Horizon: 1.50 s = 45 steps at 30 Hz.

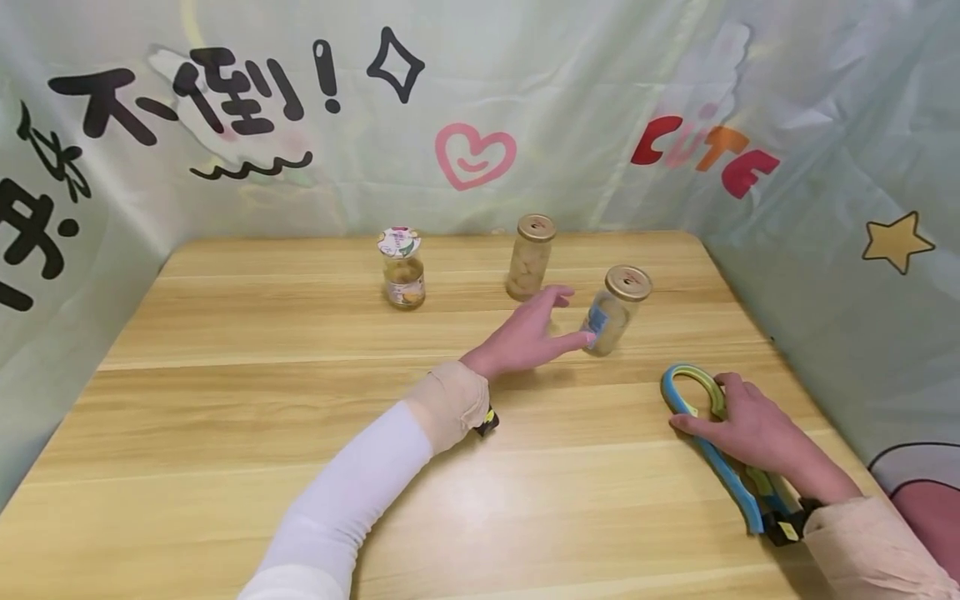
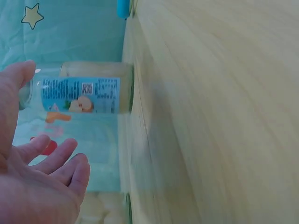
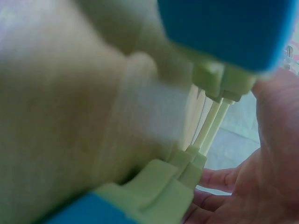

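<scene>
Right of centre, the left hand (image 1: 525, 333) reaches with parted thumb and fingers beside a blue-labelled jar (image 1: 617, 315); a gold-lidded jar (image 1: 529, 265) and a smaller jar (image 1: 403, 282) stand at upper middle. At lower right, the right hand (image 1: 761, 429) grips a blue-and-green tool (image 1: 725, 475).

Jar (image 1: 618, 318): clear glass, gold lid on, blue fruit label; upright near table's (image 1: 225, 400) back right corner. Tool (image 1: 722, 468): blue outside, green inside; near right edge, loop toward back edge.
</scene>
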Motion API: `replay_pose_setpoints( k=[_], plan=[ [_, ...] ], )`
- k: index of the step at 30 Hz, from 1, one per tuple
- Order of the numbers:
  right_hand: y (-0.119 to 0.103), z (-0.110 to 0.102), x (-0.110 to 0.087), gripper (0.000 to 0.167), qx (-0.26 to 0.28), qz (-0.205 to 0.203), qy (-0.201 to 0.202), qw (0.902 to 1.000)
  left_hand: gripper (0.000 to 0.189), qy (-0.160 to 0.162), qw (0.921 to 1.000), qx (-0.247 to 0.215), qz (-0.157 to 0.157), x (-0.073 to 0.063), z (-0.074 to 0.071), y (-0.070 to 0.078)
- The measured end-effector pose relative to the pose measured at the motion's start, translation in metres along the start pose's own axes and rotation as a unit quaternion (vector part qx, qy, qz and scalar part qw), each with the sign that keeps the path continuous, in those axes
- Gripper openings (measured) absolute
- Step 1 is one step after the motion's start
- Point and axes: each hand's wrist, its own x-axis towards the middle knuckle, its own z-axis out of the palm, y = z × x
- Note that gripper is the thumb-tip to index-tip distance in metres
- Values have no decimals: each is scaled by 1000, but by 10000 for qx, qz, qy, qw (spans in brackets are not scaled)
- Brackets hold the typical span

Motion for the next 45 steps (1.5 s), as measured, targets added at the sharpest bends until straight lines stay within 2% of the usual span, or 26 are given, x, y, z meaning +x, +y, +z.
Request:
replay_pose_setpoints(
  k=[3, 9, 13, 19, 27, 30, 36, 41, 45],
  plan=[
    [0, 0, -1, 110, 9, 9, 19, 10000, 85, 63, 9999, -149, -34, 9, 7, 4],
    [3, -1, -3, 110, 64, 21, 25, 10000, 93, 414, 9988, -263, -86, 28, 22, 11],
    [3, 0, -4, 110, 70, 56, 68, 9999, 101, 366, 9988, -237, -209, 34, 30, 12],
    [2, 1, -6, 109, 76, 72, 46, 9999, 103, 320, 9987, -296, -260, 38, 37, 11],
    [-3, -2, -6, 109, 81, 36, -39, 10000, 106, 738, 9940, -792, -134, 45, 50, 20],
    [-5, -5, -7, 110, 30, 67, -40, 10000, 101, 810, 9920, -973, -4, 49, 54, 23],
    [-9, -6, -6, 111, 64, 60, 26, 10000, 83, 811, 9941, -717, -22, 52, 56, 22],
    [-11, -6, -5, 106, 172, 0, 144, 9997, 83, 690, 9956, -629, -18, 52, 57, 24],
    [-13, -3, -6, 100, 332, -97, 406, 9986, 84, 595, 9961, -657, -21, 51, 60, 25]
  ],
)
